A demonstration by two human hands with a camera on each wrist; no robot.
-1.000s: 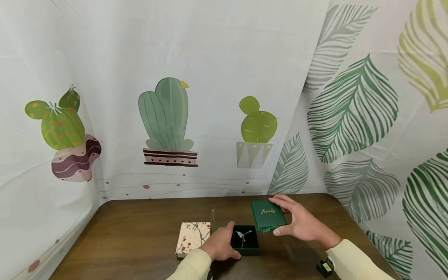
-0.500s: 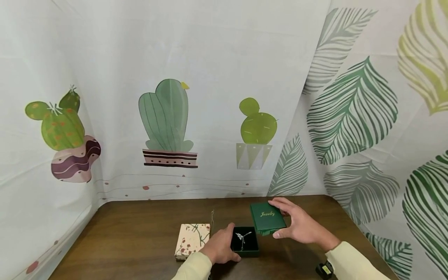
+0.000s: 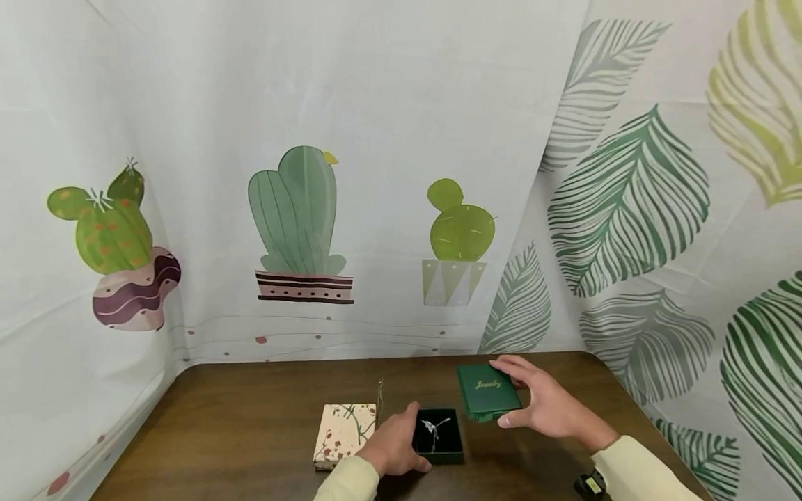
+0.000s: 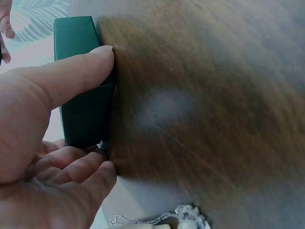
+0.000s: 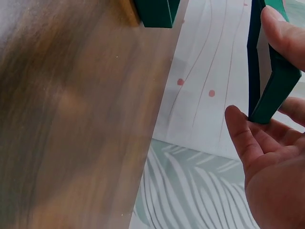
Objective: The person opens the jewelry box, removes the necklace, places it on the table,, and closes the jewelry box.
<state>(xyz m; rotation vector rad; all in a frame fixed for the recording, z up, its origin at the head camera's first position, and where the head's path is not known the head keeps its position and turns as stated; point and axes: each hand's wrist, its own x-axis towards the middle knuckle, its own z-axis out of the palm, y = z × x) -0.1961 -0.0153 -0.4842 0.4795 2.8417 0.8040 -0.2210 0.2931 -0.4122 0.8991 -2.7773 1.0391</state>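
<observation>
My left hand [image 3: 395, 442] grips the green jewelry box base [image 3: 447, 458] from its left side. In the left wrist view the thumb presses one wall of the box [image 4: 86, 117], with the fingers at the opposite side. A silver necklace [image 3: 431, 426] lies on the dark lining inside. To the right, my right hand [image 3: 546, 402] pinches the green lid [image 3: 491, 396], marked "Jewelry", between thumb and fingers. It is held raised above the table, its hollow underside partly visible in the right wrist view, apart from the base [image 5: 157, 14].
A cream box with a floral pattern [image 3: 341, 431] sits left of my left hand. A thin chain [image 3: 380, 396] shows at its right edge. At the bottom of the left wrist view is a silver chain with pale ornaments [image 4: 188, 215]. The wooden table [image 3: 250, 396] ends at a printed curtain [image 3: 376, 139].
My right hand has moved slightly right with the lid, farther from the base. The left hand stays on the base. The whole head view has shifted down a little.
</observation>
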